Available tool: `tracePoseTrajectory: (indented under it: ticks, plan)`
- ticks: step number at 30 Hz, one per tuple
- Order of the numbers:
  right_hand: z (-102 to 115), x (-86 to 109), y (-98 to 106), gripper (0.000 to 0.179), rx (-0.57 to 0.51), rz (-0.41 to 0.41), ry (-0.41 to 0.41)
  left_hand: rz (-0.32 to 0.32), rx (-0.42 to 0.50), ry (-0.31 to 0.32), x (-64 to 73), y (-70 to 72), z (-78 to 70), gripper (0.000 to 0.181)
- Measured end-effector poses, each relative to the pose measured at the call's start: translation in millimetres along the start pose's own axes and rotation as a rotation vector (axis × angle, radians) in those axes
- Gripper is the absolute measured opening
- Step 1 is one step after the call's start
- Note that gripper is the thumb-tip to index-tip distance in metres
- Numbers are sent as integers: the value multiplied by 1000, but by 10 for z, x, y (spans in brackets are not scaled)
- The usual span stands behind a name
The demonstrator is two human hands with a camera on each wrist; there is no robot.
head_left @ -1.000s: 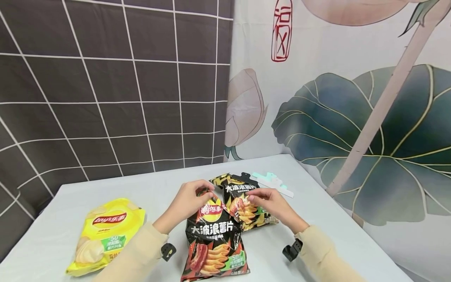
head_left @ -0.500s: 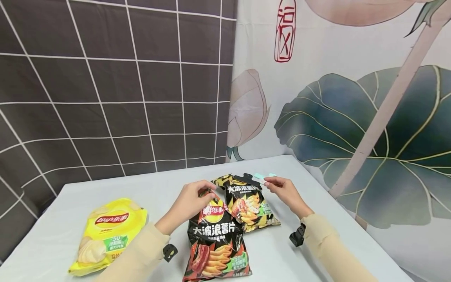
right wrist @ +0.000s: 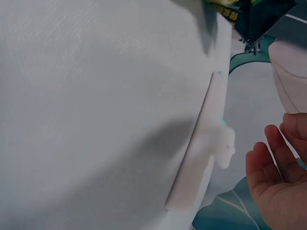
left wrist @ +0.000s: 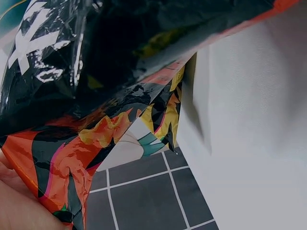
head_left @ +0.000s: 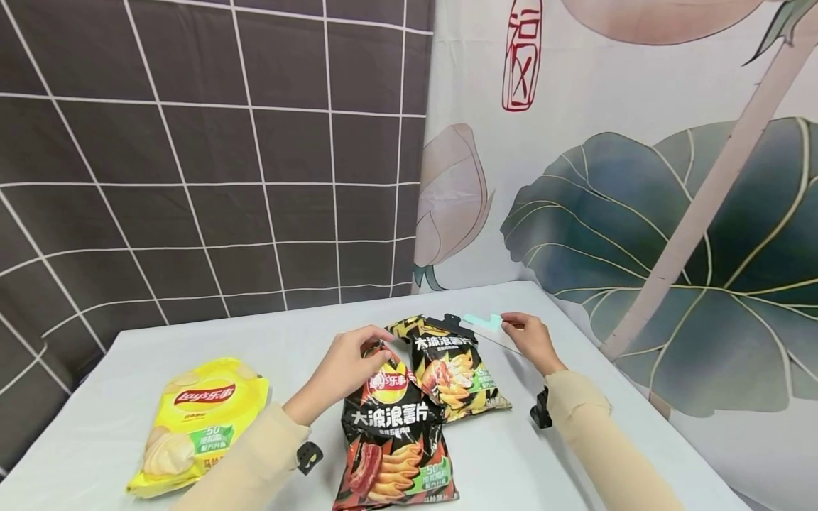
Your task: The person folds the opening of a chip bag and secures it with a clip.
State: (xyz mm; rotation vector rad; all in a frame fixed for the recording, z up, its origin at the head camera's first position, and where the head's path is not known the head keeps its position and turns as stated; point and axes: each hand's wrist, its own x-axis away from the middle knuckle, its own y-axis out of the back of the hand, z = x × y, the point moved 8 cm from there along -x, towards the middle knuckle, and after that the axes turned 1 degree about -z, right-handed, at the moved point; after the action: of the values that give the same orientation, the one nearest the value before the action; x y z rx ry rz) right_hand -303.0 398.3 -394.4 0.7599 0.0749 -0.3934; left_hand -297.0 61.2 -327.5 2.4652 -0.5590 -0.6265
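My left hand (head_left: 345, 364) pinches the top corner of a black and red Lay's potato chip bag (head_left: 390, 440), which stands tilted on the table. In the left wrist view, part of that hand (left wrist: 21, 201) shows at the bag's orange corner. My right hand (head_left: 533, 342) hovers beside a white bag clip (right wrist: 196, 158) and a mint bag clip (head_left: 481, 321) at the far right. Its fingers look loosely bent in the right wrist view, with nothing visible in them. Behind the red bag lies a black and gold chip bag (head_left: 450, 376), a black bag clip (head_left: 449, 325) at its top.
A yellow Lay's chip bag (head_left: 201, 426) lies on the left of the white table (head_left: 294, 454). Dark grid cloth (head_left: 287, 156) hangs behind the table. A lotus-print cloth (head_left: 466, 71) hangs along the right side.
My right hand has moved from above the black and gold bag rightward and away to the white and mint clips. The left hand keeps its hold on the red bag's corner.
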Motion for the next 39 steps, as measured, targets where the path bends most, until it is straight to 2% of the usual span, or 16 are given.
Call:
tracePoseTrajectory:
  ticks: [8, 15, 25, 31, 39]
  plan:
    - [-95, -44, -21, 37, 71, 0, -12, -12, -16, 5, 7, -1, -3, 19]
    - [-95, -91, -39, 32, 230, -24, 90, -26, -31, 10, 13, 8, 14, 19]
    - [-190, -127, -73, 34, 342, 22, 57, -18, -22, 24, 6, 0, 24, 20]
    - [-273, -145, -112, 36, 345, 51, 12, -20, -26, 9, 3, -5, 32, 19]
    - [-235, -168, -144, 31, 363, 5, 39, -18, -25, 31, -8, 3, 59, 20]
